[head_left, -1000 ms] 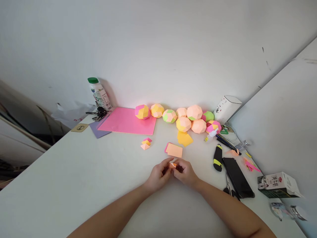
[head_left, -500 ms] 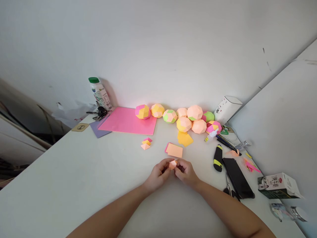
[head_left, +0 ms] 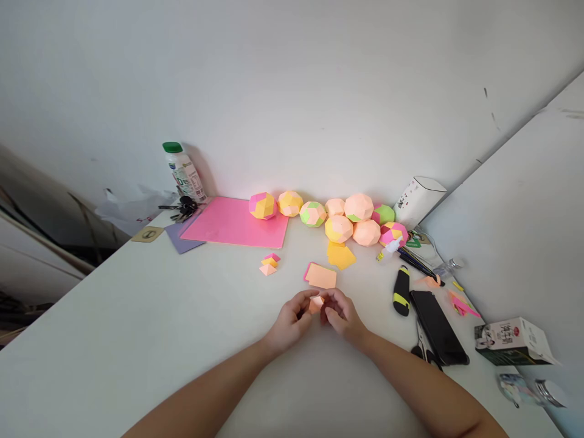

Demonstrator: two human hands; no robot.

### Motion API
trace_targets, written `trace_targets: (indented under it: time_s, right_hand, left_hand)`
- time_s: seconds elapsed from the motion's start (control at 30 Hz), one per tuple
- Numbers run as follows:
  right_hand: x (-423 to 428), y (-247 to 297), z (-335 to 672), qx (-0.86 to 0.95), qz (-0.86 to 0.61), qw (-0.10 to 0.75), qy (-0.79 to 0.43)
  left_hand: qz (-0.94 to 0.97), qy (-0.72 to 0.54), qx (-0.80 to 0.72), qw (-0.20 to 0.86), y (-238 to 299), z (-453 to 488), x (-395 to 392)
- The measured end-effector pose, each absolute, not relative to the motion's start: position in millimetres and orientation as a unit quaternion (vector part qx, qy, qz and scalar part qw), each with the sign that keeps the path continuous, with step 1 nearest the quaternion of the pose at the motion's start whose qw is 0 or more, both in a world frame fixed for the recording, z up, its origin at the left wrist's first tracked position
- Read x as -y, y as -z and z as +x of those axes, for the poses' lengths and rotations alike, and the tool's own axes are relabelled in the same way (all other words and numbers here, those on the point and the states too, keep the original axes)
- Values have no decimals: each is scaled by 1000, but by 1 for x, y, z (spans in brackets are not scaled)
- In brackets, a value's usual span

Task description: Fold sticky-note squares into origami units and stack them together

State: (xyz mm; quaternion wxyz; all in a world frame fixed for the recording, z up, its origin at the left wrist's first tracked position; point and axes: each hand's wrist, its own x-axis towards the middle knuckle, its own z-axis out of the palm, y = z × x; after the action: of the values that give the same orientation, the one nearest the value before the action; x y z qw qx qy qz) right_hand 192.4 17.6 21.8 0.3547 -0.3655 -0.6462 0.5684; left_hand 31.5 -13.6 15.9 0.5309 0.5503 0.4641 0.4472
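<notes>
Between my two hands is a small folded piece of peach paper [head_left: 316,303]. My left hand [head_left: 292,317] is closed on its left side, fingertips pinching it. At its right edge, the fingers of my right hand [head_left: 344,317] are bent closed on the paper too. Just beyond my hands lies a stack of peach and pink paper sheets [head_left: 322,277]. Further left sit several small folded paper pieces [head_left: 269,264] in pink, yellow and peach. Behind the stack are yellow paper sheets [head_left: 341,256].
Several faceted paper balls [head_left: 359,207] line the wall, one on a pink folder [head_left: 228,228]. At right lie a utility knife [head_left: 402,291], a black phone [head_left: 438,327], scissors [head_left: 424,347] and a milk carton [head_left: 513,342]. A green-capped bottle [head_left: 185,173] and keys [head_left: 185,208] are at far left.
The folded paper has turned and shifted slightly left between my fingers. My right thumb and fingers have changed their place on it; the other things stay where they were.
</notes>
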Motion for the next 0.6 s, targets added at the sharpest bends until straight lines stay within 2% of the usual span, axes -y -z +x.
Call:
trace_targets:
  time_s: [0.27,0.5,0.6]
  right_hand:
    - [-17,-16,190,640,-388,355,-560]
    - [-17,-16,191,623,-385,359,-578]
    - [-15,-17,190,646,-373,360,-561]
  left_hand:
    - [560,-445,-473,514,-17,37,14]
    - [576,-464,-505,446,-18,38,10]
    - [551,-464,-511,469,-14,37,9]
